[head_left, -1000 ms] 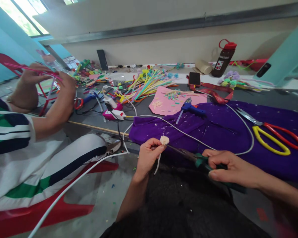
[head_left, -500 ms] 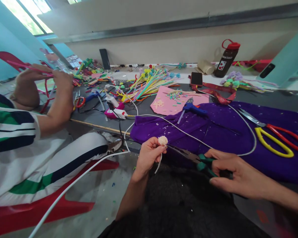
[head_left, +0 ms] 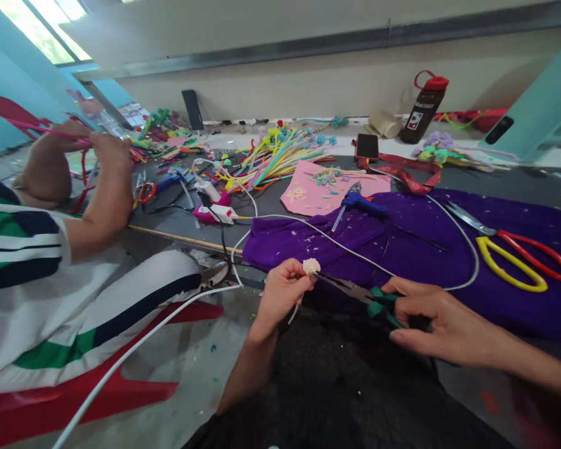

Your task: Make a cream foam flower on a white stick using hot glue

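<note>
Pinched in my left hand (head_left: 284, 292) is a small cream flower (head_left: 311, 266), its pale stem hanging below the fingers. My right hand (head_left: 442, 318) is wrapped round long-nose pliers (head_left: 353, 289) with green handles. The pliers' tips reach the underside of the flower, beside my left fingertips; whether the jaws are closed on it is too small to tell. Both hands are over my dark-clothed lap, in front of a purple cloth (head_left: 425, 237). On that cloth lie a blue glue gun (head_left: 359, 202) and large scissors (head_left: 507, 246) with one red and one yellow handle.
A pink sheet (head_left: 303, 199) holds small cut pieces, beside a heap of colourful pipe cleaners (head_left: 280, 156). A white cable (head_left: 327, 237) crosses the cloth near my hands. A power strip (head_left: 219, 212), phone (head_left: 368, 146) and bottle (head_left: 424, 109) stand beyond. A co-worker (head_left: 65, 206) sits at left.
The pliers' tips have come up against the flower's base. The flower has turned slightly towards the right in my left fingers. The whole view has shifted a little.
</note>
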`<state>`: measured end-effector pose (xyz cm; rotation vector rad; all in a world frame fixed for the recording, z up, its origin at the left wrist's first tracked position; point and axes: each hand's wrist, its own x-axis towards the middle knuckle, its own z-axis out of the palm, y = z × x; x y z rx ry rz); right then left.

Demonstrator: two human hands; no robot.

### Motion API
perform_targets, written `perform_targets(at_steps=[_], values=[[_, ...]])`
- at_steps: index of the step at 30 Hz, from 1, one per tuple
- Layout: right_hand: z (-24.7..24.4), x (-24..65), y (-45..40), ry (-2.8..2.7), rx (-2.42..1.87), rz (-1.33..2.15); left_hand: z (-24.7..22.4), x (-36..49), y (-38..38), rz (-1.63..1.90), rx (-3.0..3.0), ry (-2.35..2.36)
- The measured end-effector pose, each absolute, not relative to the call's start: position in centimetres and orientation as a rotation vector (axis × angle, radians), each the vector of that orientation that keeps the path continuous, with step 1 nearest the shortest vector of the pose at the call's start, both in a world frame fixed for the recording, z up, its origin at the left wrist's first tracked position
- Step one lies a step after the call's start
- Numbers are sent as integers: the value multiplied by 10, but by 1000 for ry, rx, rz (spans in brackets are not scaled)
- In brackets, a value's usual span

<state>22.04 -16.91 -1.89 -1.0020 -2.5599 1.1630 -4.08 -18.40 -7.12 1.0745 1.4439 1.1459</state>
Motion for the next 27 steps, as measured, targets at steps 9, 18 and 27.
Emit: perform_targets(at_steps=[9,18,27], values=[[-26,221,-168,-2535,-994,1194,-75,-42,-184,1149,1129,1493],[-33,222,-161,-2325,-944,1526,-71,-41,-184,1165,1049,1371],[-38,223,-153,-2209,-888,1732,-73,-41,-184,1147,1059,1362]])
